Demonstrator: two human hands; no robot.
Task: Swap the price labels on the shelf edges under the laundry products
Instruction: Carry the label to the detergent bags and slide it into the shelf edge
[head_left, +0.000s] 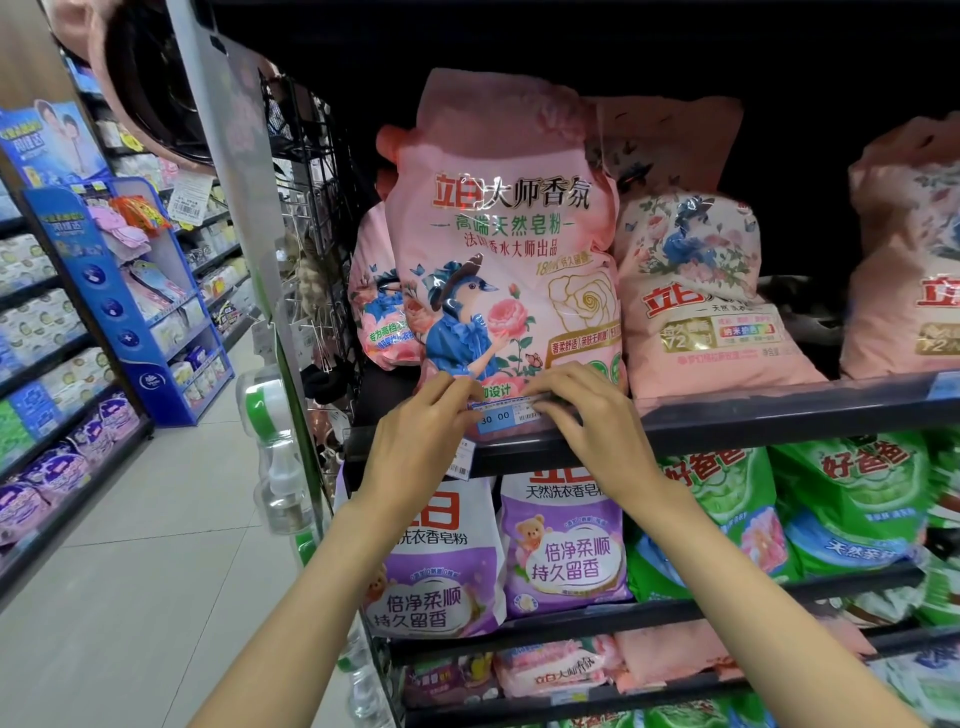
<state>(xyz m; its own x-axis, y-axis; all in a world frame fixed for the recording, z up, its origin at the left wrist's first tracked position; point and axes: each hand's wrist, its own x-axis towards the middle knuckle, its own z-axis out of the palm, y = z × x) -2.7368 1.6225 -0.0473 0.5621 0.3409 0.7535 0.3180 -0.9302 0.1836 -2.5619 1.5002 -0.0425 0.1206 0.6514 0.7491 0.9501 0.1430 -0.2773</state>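
Both my hands meet at the price label (506, 414) on the shelf edge (727, 421), just below the big pink bag (501, 249): left hand (423, 434) and right hand (582, 410) pinch its ends with curled fingers.

floor (156, 519): pale tiles, aisle at 9 o'clock | blue display stand (156, 312) beyond | black shelf recess at 12 o'clock

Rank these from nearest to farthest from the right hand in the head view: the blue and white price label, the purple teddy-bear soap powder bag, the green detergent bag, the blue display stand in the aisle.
1. Blue and white price label, at the right hand's fingers, on the shelf edge.
2. Purple teddy-bear soap powder bag, just below.
3. Green detergent bag, lower right.
4. Blue display stand, far left down the aisle.
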